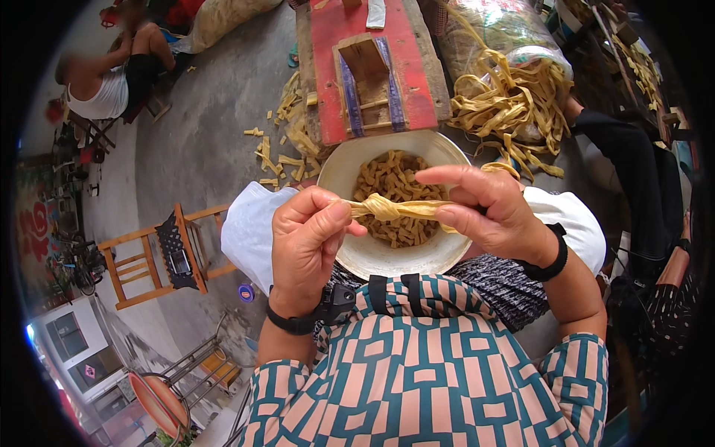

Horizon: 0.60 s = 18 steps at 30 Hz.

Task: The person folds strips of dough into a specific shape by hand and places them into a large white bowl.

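Observation:
A yellowish, flat, pliable strip (382, 207) with a knot in its middle is stretched between my two hands. My left hand (313, 240) pinches its short end between thumb and fingers. On the other side of the knot, my right hand (485, 208) grips the strip with the thumb, its index finger held out above. Below the strip, a large white basin (349, 254) rests at my lap. Inside it lie many short knotted pieces (391, 173) of the same material. The strip's further run past my right hand is partly hidden.
Beyond the basin stands a red-topped wooden bench (329, 120) bearing a wooden jig (366, 61). A heap of long strips (503, 106) spills from a plastic bag at right. Cut scraps (271, 159) litter the floor. A wooden chair (162, 257) is at left. Other people sit nearby.

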Each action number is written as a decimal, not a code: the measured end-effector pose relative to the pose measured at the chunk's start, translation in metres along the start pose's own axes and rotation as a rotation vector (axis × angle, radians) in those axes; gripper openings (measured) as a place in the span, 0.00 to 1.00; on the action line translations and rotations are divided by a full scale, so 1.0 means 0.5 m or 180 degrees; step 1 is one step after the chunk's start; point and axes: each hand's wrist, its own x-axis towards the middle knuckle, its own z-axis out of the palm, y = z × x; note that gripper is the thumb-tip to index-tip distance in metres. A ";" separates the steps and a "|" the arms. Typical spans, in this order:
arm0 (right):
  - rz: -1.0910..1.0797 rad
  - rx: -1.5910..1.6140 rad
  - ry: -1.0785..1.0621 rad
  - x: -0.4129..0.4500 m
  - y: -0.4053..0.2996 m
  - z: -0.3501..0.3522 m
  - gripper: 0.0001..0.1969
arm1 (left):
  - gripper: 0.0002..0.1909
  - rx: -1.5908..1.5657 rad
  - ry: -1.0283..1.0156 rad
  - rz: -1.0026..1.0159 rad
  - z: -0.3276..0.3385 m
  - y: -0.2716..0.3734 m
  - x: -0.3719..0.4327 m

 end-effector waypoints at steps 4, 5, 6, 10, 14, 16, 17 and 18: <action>-0.0759 -0.1243 -0.0098 -0.011 0.050 0.016 0.06 | 0.07 -0.0554 0.0054 -0.0317 -0.025 -0.012 0.005; -0.0884 -0.1483 -0.0100 -0.012 0.053 0.019 0.06 | 0.09 -0.0259 0.0058 -0.0466 -0.030 -0.015 0.010; -0.1005 -0.1691 -0.0014 -0.011 0.060 0.020 0.07 | 0.10 -0.0109 0.0067 -0.0545 -0.037 -0.019 0.015; -0.1106 -0.2263 0.0051 -0.005 0.055 0.002 0.08 | 0.11 0.1585 0.0042 -0.0163 -0.070 -0.024 0.038; -0.1085 -0.2619 -0.0152 0.010 0.055 -0.005 0.06 | 0.18 0.4093 -0.0825 0.2050 -0.014 0.019 0.063; -0.1197 -0.2372 -0.0158 0.027 0.052 0.005 0.05 | 0.23 0.4734 -0.1272 0.2413 0.016 0.009 0.075; -0.1234 -0.2287 -0.0164 0.032 0.051 0.011 0.05 | 0.20 0.4778 -0.1343 0.2438 0.013 -0.001 0.078; -0.1153 -0.2194 -0.0260 0.031 0.051 0.016 0.05 | 0.17 0.4815 -0.1416 0.2471 0.009 -0.011 0.083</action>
